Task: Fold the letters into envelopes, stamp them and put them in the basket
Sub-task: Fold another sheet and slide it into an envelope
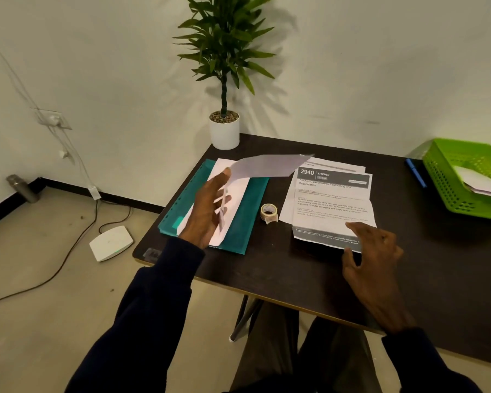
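My left hand (210, 211) holds a white envelope (267, 165) lifted above the table, thumb on top and fingers underneath. Under it, more white envelopes (238, 188) lie on a teal folder (253, 211). My right hand (372, 251) rests with relaxed fingers on the near edge of a printed letter (332, 208), which tops a small stack of sheets. A roll of stamps (268, 212) stands between folder and letter. The green basket (451, 188) at the far right holds some white paper.
A potted plant (224, 131) stands at the dark table's (295, 273) back left corner. A blue pen (415, 173) lies beside the basket. On the floor to the left are a white device (111, 242) and cables.
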